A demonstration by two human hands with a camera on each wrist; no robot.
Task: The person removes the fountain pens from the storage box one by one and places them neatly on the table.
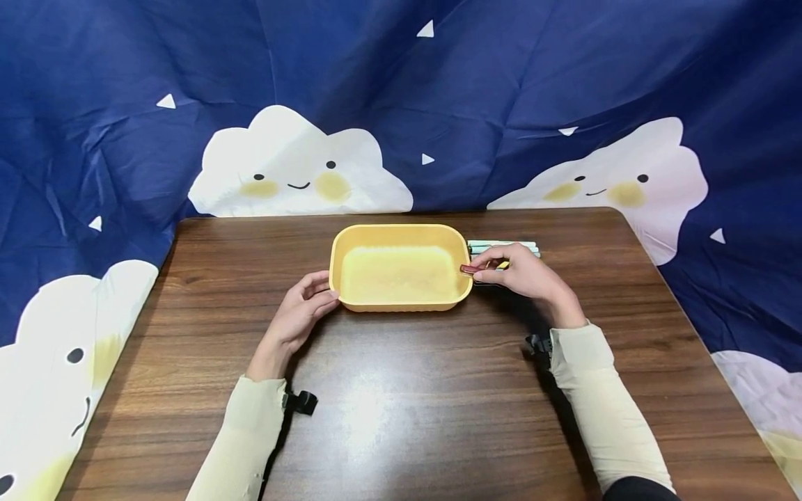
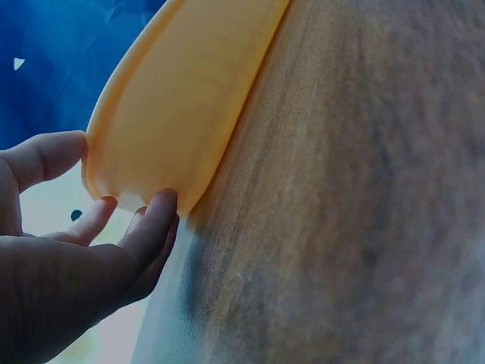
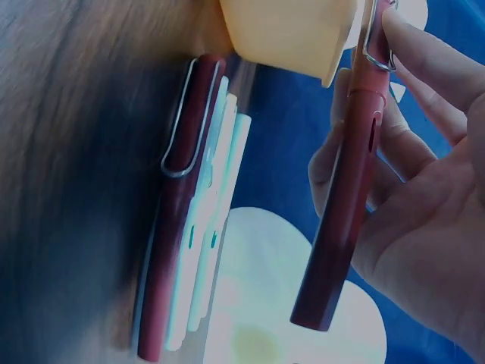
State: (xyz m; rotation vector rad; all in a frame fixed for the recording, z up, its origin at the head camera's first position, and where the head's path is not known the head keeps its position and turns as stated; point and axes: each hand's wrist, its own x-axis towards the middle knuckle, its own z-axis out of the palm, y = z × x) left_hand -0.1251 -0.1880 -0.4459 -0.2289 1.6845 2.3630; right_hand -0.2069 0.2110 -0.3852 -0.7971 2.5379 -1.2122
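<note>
A yellow plastic basket (image 1: 401, 303) with rounded corners stands on the table. My left hand (image 1: 303, 309) is at its left end; in the left wrist view the thumb tip touches the rim and the fingertips rest on the outer wall (image 2: 163, 106). My right hand (image 1: 523, 275) is at the basket's right end and pinches a dark red pen (image 3: 345, 197) by its clip end, between thumb and fingers. In the head view one end of that pen (image 1: 466, 269) reaches over the basket's right rim. Fingers hide the rest.
Right of the basket, another dark red pen (image 3: 178, 212) with a wire clip lies beside several pale green pens (image 3: 220, 212), partly under my right hand in the head view. The brown wooden table (image 1: 407, 403) ends at a blue cloud-patterned curtain (image 1: 351, 62).
</note>
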